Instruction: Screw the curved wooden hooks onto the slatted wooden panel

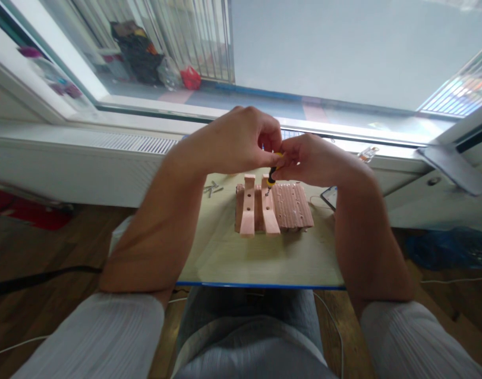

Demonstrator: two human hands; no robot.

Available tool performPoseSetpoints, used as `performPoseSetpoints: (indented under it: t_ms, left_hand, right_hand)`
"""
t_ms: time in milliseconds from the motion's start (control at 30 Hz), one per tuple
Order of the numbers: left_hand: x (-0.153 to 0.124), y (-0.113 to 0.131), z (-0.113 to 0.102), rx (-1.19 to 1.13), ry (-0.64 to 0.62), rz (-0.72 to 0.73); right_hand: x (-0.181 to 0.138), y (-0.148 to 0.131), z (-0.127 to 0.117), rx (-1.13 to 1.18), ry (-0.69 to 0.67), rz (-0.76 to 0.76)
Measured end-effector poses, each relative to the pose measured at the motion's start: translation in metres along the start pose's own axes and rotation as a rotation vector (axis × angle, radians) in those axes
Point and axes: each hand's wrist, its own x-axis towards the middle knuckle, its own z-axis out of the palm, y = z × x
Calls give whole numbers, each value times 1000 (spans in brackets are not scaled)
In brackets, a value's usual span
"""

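Observation:
A black and yellow screwdriver [271, 176] stands nearly upright, tilted a little. Its metal tip meets the upper hole of the right-hand wooden piece [270, 222]. My left hand [260, 138] is closed, pinching the top of the handle between thumb and fingers. Lower on the same handle, my right hand [302, 158] is closed around it from the right. A second, matching wooden piece [248, 221] with two holes lies alongside on the left. Both pieces rest across a corrugated cardboard block [292, 205] with small holes in its surface. My fingers cover much of the handle.
Several loose screws [212, 188] lie left of the cardboard on the small table [264, 263], which has a blue front edge. A dark-edged flat object [330, 197] sits beside my right forearm. Behind stand a white radiator cover [83, 163] and a window; a bottle [51, 73] leans at left.

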Motion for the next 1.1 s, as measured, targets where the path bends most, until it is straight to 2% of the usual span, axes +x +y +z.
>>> performPoseSetpoints:
  t_ms: [333,533,667,867,1000,1100]
  left_hand:
    - [4,-6,8,-20,50,-58]
    - [3,-6,9,-92,53,-83]
    - [2,-2,8,-97,24,-62]
    - [5,-4,11,-114,49,29]
    - [6,-3,15,-121,99,23]
    - [6,-2,13,-104,70,21]
  right_hand:
    - [3,-9,7,-141,68,60]
    - [2,-4,4,-177,42,46]
    - [-2,-1,-2,-115,9,14]
    - [-4,0,-5,-38,3,25]
    - [-4,-3,-5,-89,26,17]
    - [-5,-7,-5,-157,11,21]
